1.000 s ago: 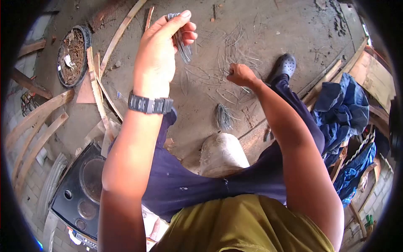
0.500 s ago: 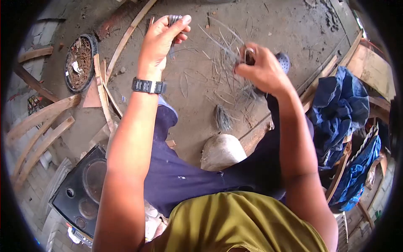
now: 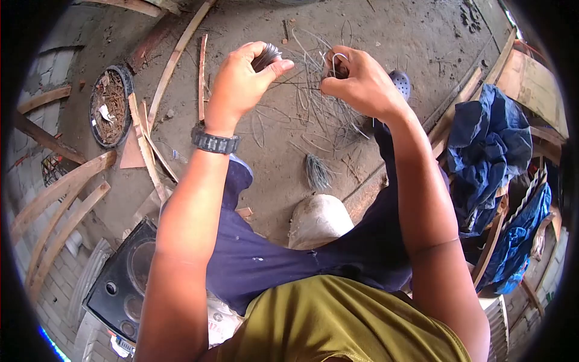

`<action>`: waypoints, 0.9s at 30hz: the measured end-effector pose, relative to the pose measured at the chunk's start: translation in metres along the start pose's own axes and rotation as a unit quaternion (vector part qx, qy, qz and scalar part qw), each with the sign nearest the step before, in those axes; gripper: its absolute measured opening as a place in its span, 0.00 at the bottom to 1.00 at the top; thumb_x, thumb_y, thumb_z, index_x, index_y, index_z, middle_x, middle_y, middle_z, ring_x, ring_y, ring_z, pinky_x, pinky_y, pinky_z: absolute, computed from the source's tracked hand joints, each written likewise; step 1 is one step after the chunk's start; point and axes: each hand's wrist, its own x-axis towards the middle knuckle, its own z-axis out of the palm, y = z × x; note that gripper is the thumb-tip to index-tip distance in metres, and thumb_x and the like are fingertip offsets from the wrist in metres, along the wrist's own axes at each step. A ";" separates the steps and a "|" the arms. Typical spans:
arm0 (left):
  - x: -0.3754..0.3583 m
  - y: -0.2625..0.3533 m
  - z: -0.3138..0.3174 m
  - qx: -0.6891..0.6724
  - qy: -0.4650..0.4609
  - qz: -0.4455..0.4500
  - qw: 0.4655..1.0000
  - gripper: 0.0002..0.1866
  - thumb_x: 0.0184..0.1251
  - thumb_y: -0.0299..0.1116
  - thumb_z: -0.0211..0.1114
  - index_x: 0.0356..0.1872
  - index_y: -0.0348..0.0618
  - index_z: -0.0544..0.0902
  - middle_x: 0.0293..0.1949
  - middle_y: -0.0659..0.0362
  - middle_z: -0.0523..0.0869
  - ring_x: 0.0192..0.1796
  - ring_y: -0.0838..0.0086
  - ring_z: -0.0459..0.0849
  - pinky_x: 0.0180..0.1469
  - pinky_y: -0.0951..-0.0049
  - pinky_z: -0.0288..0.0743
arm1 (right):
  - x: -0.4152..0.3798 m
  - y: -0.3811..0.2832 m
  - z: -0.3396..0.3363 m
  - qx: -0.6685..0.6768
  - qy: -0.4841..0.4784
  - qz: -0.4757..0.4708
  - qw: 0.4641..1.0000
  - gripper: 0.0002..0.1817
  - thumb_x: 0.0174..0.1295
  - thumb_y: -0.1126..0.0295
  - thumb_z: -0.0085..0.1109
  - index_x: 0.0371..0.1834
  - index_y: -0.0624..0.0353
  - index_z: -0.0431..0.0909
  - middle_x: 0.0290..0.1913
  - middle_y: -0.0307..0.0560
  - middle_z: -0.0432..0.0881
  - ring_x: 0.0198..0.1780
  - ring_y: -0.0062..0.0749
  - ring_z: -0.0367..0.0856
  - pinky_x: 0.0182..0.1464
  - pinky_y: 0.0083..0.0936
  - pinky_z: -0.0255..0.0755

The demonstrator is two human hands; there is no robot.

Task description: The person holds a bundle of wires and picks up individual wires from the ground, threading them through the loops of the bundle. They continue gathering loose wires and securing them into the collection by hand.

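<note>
My left hand is closed round a small coil of dark wire, with the thumb stretched along its near side. To the right, at about the same height, my right hand is curled round a dark item with a pale curved loop; the fingers hide most of it and I cannot tell its kind. Below and between my hands, loose cut wires lie scattered over the dirt floor. Closer to me on the floor is a bundle of wire pieces, right by a rounded whitish block between my legs.
At the left stands an oval black tub of rusty bits, with wooden strips around it. A black speaker box is near my left side. Blue cloth and boards are piled at the right.
My right hand has moved left and slightly up, closer to my left hand. My left hand has come down and right, its coil now showing more clearly.
</note>
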 end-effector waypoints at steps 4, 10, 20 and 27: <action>-0.004 -0.003 0.010 -0.015 0.093 0.031 0.995 0.15 0.67 0.41 0.76 0.34 0.40 0.83 0.30 0.66 0.85 0.31 0.82 0.79 0.37 0.77 0.74 | -0.005 -0.006 0.002 0.009 0.012 0.027 1.000 0.17 0.50 0.63 0.65 0.35 0.68 0.79 0.25 0.48 0.79 0.29 0.31 0.77 0.37 0.32 0.74; 0.003 -0.022 -0.007 -0.358 0.186 -0.052 0.914 0.10 0.78 0.39 0.65 0.42 0.43 0.83 0.35 0.62 0.86 0.35 0.77 0.84 0.40 0.75 0.76 | -0.004 0.005 0.001 0.041 0.016 -0.015 0.999 0.17 0.50 0.63 0.65 0.37 0.66 0.81 0.27 0.45 0.81 0.31 0.27 0.78 0.38 0.28 0.74; 0.005 -0.033 -0.031 -0.544 0.155 -0.105 0.818 0.13 0.72 0.42 0.71 0.32 0.48 0.81 0.29 0.61 0.82 0.38 0.69 0.83 0.47 0.62 0.79 | 0.003 0.011 -0.001 0.066 0.030 -0.027 0.997 0.17 0.51 0.63 0.67 0.39 0.65 0.82 0.31 0.41 0.81 0.34 0.23 0.77 0.40 0.25 0.72; 0.002 -0.029 -0.029 -0.474 0.197 -0.142 0.846 0.19 0.70 0.52 0.72 0.35 0.46 0.81 0.36 0.58 0.87 0.39 0.68 0.86 0.47 0.62 0.81 | 0.000 -0.002 -0.008 0.164 0.044 0.047 0.984 0.13 0.55 0.66 0.69 0.40 0.60 0.81 0.31 0.36 0.81 0.32 0.15 0.73 0.32 0.18 0.65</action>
